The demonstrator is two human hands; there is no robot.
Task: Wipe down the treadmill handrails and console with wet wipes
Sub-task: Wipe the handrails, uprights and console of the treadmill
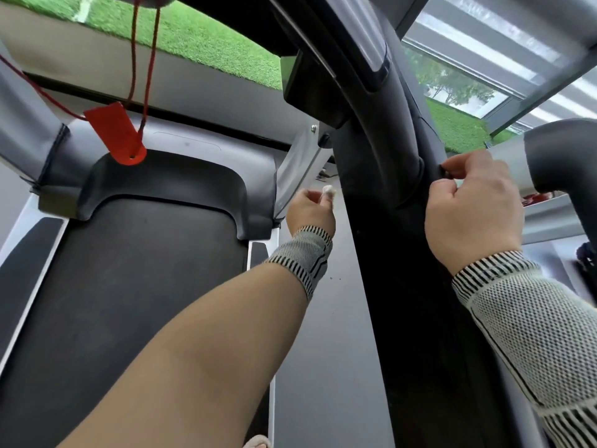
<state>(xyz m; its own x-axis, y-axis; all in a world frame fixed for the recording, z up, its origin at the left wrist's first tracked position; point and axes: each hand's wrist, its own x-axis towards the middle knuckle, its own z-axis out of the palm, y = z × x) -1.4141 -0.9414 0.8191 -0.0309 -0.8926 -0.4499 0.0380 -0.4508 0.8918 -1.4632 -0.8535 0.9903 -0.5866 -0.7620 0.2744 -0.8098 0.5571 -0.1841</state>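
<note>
Your bare left forearm point(200, 344) reaching toward 12 o'clock, left hand point(310, 211) pinching a small white wipe point(329, 191), your right hand point(475, 208) at 3 o'clock, fingers curled gripping the black handrail point(400, 147), red safety clip point(118, 134) hanging at 10 o'clock.

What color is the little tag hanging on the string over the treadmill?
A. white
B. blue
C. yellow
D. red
D: the tag dangling from the cord above the dark treadmill belt is plainly red, as is the cord itself.
</note>
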